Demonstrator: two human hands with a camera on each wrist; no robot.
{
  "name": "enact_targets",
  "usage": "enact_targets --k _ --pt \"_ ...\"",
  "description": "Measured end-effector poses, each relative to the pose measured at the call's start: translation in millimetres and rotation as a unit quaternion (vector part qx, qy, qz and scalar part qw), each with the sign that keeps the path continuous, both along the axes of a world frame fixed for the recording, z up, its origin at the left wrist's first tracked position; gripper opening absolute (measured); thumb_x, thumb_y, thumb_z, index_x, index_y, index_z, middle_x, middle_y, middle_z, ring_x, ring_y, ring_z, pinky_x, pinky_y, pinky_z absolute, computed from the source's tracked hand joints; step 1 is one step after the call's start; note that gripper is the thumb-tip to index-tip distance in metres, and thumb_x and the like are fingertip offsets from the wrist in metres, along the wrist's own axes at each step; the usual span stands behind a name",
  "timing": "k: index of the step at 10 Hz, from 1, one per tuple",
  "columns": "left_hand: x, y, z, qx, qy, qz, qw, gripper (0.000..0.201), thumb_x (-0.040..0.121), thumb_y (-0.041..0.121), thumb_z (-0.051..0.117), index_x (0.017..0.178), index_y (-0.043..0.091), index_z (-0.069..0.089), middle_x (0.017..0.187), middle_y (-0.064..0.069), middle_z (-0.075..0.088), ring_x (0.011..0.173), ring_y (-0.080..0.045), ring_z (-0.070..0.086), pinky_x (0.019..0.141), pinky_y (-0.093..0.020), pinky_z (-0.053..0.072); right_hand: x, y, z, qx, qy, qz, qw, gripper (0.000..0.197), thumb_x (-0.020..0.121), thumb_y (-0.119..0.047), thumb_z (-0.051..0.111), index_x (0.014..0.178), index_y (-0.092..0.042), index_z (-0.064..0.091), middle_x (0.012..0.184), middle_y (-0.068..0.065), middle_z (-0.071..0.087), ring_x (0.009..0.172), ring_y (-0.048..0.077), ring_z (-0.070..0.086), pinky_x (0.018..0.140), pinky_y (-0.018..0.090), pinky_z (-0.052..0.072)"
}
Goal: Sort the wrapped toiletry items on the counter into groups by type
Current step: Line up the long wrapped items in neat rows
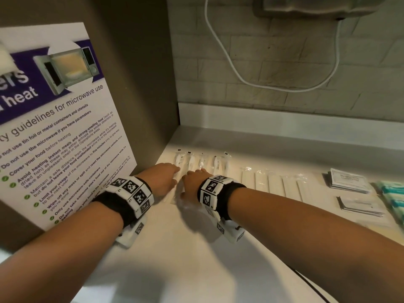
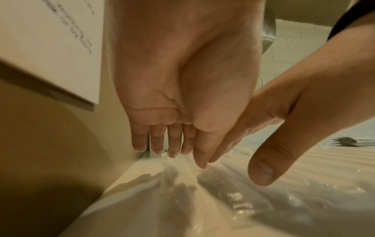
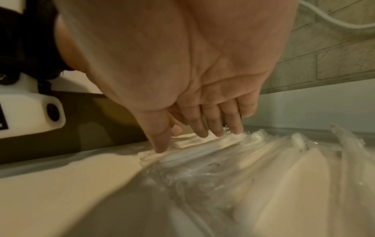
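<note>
Several clear-wrapped toothbrushes (image 1: 202, 162) lie side by side at the counter's far left, against the side panel. Both my hands are on their near ends. My left hand (image 1: 165, 177) has straight fingers whose tips (image 2: 171, 153) touch the leftmost wrapper (image 2: 178, 173). My right hand (image 1: 192, 182) sits right beside it, its straight fingertips (image 3: 219, 132) pressing down on the crinkled wrappers (image 3: 233, 147). Neither hand grips anything. To the right lie a row of flat white wrapped sticks (image 1: 276, 185), two stacks of white sachets (image 1: 347, 179) and teal packets (image 1: 392, 194).
A microwave safety poster (image 1: 54, 127) leans on the brown side panel at left. A white cable (image 1: 240, 80) loops down the tiled back wall from a unit (image 1: 317, 5) above. The pale counter (image 1: 196, 263) runs toward me; a dark cord (image 1: 306, 278) crosses its front right.
</note>
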State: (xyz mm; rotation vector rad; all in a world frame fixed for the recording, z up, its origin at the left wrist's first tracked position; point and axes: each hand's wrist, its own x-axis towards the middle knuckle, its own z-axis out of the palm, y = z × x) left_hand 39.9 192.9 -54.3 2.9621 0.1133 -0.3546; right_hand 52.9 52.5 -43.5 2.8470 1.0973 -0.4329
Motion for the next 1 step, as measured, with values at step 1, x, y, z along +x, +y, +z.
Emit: enact_targets --k 1 --pt "1.2 -11.9 7.9 -0.006 -0.018 -0.008 1.000 0.045 0.097 0.020 0.051 0.142 0.014 0.045 0.143 -0.011 0.048 0.129 -0.027 0.048 0.106 -0.038 0.040 1.0 -7.5 7.4 0.026 -0.011 0.012 1.000 0.046 0.095 -0.036 0.048 0.134 -0.011 0.050 0.129 0.009 0.057 0.122 0.029 0.050 0.106 0.039 0.034"
